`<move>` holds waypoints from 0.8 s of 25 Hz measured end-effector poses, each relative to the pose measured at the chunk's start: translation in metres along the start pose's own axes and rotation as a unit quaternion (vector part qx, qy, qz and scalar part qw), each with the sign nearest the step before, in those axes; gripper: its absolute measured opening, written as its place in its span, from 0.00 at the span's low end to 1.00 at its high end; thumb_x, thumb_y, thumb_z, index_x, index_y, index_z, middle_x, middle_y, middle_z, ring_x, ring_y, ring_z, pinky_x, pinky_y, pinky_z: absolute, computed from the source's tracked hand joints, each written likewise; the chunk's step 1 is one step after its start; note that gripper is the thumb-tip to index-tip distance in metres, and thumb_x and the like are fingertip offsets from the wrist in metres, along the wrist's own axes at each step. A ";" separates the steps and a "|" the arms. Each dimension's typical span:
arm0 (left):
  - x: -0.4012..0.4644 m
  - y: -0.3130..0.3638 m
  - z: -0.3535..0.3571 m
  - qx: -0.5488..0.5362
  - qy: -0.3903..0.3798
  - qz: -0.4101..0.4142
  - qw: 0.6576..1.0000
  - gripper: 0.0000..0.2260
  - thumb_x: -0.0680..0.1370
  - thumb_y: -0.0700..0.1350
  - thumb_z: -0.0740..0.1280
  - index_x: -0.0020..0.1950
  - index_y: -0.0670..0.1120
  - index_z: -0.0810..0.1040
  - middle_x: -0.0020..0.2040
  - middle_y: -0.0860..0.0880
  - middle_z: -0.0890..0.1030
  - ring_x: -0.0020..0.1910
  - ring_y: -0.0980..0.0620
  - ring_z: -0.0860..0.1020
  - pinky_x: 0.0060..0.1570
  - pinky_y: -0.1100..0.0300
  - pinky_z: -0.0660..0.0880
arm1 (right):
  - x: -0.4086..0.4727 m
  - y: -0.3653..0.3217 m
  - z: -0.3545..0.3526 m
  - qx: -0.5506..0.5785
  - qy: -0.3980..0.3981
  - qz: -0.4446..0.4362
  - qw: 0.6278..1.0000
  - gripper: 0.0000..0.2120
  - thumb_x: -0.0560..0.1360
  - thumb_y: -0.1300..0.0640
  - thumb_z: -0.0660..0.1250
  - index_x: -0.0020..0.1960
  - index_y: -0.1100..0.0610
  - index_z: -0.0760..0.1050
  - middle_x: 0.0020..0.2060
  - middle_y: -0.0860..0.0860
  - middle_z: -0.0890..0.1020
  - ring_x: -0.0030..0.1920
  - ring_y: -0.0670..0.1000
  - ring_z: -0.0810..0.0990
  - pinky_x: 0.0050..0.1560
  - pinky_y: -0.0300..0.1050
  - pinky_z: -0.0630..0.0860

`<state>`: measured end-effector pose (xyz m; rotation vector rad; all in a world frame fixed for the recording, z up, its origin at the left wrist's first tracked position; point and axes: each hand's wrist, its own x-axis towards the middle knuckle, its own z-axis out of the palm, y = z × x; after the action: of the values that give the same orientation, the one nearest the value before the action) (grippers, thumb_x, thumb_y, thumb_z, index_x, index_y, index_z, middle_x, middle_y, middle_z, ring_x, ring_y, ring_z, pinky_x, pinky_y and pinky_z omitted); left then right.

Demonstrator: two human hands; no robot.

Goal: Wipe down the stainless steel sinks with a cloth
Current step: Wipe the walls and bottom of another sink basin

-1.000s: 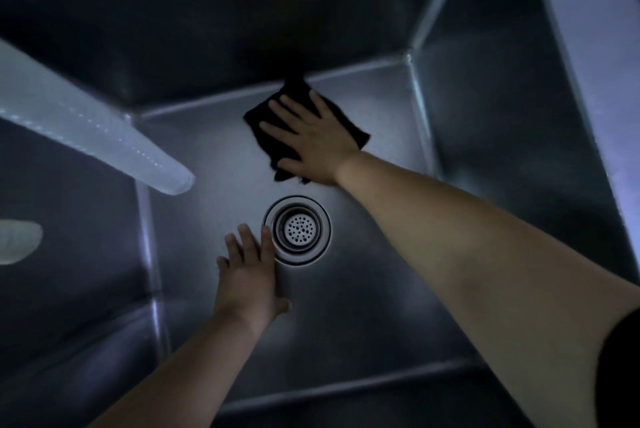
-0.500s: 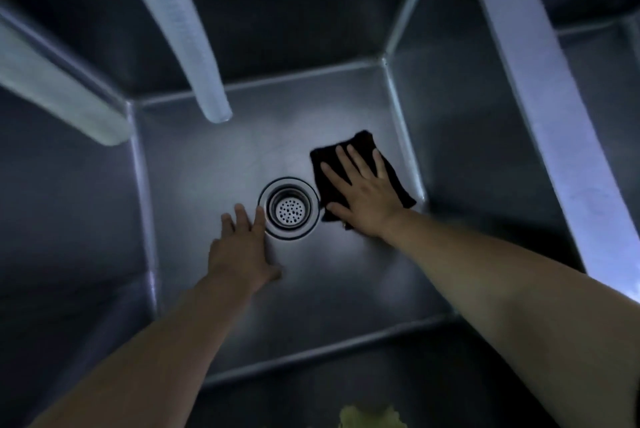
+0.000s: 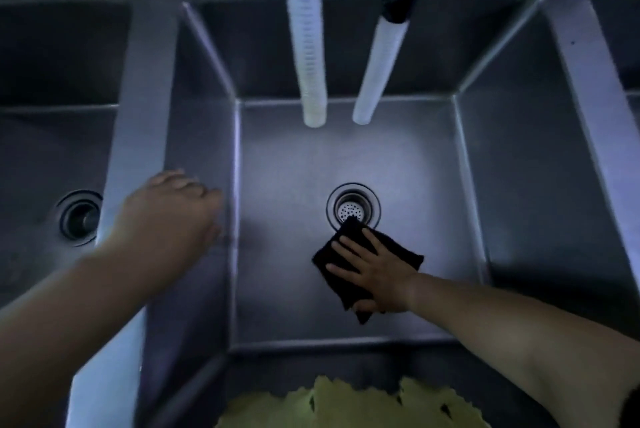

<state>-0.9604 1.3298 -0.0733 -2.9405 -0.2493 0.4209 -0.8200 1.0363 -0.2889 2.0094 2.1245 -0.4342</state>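
Observation:
I look down into the middle stainless steel sink (image 3: 284,275). My right hand (image 3: 375,271) lies flat, fingers spread, on a black cloth (image 3: 394,251) pressed to the basin floor just below the round drain strainer (image 3: 353,208). One cloth corner overlaps the drain's rim. My left hand (image 3: 166,216) rests, blurred, on the divider rim (image 3: 138,98) between the middle and left basins, fingers over its inner edge, holding nothing.
Two white hoses (image 3: 306,46) hang from the back into the basin; the right hose (image 3: 379,74) has a black fitting. The left sink has its own drain (image 3: 79,218). Another divider (image 3: 595,88) bounds the right side. A yellow-green cloth (image 3: 353,403) lies at the near edge.
The right hand slid the cloth from beside the right wall to just below the drain. The left hand lifted off the basin floor onto the left divider. The view pulled back and up.

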 end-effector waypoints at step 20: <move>-0.008 -0.023 0.040 -0.145 0.155 0.012 0.977 0.07 0.64 0.40 0.66 0.28 0.47 0.71 0.25 0.48 0.73 0.31 0.45 0.74 0.56 0.55 0.72 | 0.284 0.082 -0.103 0.069 0.038 0.352 0.933 0.36 0.78 0.35 0.45 0.77 0.51 0.37 0.76 0.58 0.38 0.75 0.57 0.35 0.69 0.67 0.36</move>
<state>-0.9829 1.3562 -0.1053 -3.2370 -0.2529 -0.0851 -0.7502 1.3417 -0.2928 2.7028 1.2751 -0.3849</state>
